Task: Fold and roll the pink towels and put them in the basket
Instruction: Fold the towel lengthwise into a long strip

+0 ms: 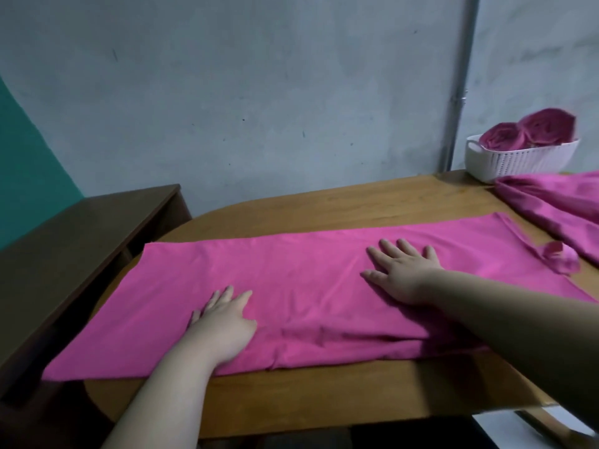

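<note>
Pink towel [291, 280] pressed flat along the near edge of the surface [324, 205], fingers [389, 247] of left hand [223, 325] and right hand [402, 277] straight, released, likely smoothing creases before rolling. Basket [525, 163] waiting at far right corner.

Loose pink towel [560, 205] cut by right edge, 2 blurred rolls [531, 131] half-hidden in basket [518, 162]

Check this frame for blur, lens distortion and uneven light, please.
Head view: dim, flat light, no glare; head view: the forearm behind the right hand is in shade, the left hand is brighter; head view: the pipe leans, likely wide-angle distortion; head view: the rolled towels in the basket look smeared, the flat towel soft but readable.
</note>
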A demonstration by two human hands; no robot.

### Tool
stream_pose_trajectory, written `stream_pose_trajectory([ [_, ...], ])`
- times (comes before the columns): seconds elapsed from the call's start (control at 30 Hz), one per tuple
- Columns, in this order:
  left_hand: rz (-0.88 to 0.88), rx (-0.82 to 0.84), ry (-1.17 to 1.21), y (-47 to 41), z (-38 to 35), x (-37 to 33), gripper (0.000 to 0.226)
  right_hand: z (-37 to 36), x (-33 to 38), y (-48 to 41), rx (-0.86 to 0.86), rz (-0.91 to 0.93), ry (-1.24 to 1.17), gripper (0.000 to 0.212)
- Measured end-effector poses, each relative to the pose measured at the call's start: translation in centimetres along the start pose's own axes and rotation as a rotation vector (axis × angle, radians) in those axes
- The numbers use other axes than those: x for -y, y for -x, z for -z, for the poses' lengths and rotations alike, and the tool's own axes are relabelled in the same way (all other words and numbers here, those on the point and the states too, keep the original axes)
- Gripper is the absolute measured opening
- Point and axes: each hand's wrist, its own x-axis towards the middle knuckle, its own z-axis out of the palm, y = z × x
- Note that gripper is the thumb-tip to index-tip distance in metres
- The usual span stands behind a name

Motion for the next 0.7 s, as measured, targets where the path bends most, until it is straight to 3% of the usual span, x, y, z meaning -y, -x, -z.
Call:
stream_pose_trajectory([
  [0.07, -0.060, -0.018, 0.012, -0.8, 0.5, -1.4, 0.068, 0.0, -0.1, -0.7, 0.002, 0.021, -0.004, 0.074],
  [0.23, -0.377, -0.052, 0.070, -3.6, 1.3, -8.0, 0.045, 0.2, -0.7, -2.0, 0.010, 0.083, -0.024, 0.074],
  [0.43, -0.687, -0.016, 0.053, -9.8, -0.2, -18.5, 0.041, 1.6, -5.0, 1.5, -0.179, 0.182, -0.414, 0.044],
  [0.57, -0.849, 0.062, -0.012, -11.7, -2.0, -26.8, 0.043, 0.6, -10.5, 7.4, -0.324, 0.014, -0.373, 0.031],
  [0.7, -0.957, 0.094, -0.085, -11.5, -3.7, -34.3, 0.048, -0.8, -14.6, 13.4, -0.421, -0.370, -0.359, 0.039],
])
